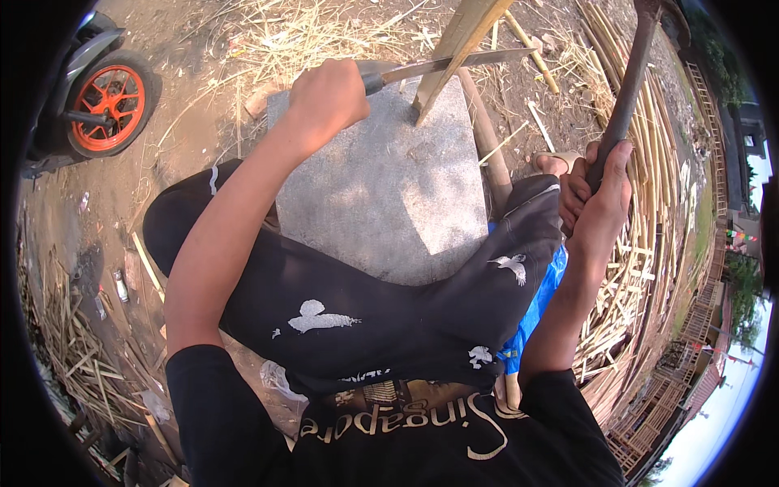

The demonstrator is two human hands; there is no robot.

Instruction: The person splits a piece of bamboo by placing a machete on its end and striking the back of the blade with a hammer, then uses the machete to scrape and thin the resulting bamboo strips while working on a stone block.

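Item, nearest the camera: the person's own black shirt and dark trousers (381,300), legs folded either side of a grey stone slab (381,203), with a blue sheet (540,304) showing under the right thigh.

Item, right hand (604,199): curled shut around a long dark rod (629,89), probably a mallet or club handle, held raised and tilted above the right knee, well apart from the blade. Its head was out of view past the top rim.

Item, left hand (329,97): fist closed round the grip of a heavy knife (454,63), blade lying roughly level above the slab's far edge.

Item, bamboo slat (454,49): standing tilted, lower end resting on the slab, knife edge set across it. Whether the blade had already bitten in could not be told.

Step judged in hand: splitting the slat, blade positioned, striker lifted. Next move would call for a square blow on the blade's back while the left fist kept the knife steady and the slat footed on the stone.

Item, farther off: split bamboo strips (649,243) heaped at right, straw litter on bare earth, a bare foot (556,165) beside the slab, a motorbike's orange wheel (109,101) at upper left.
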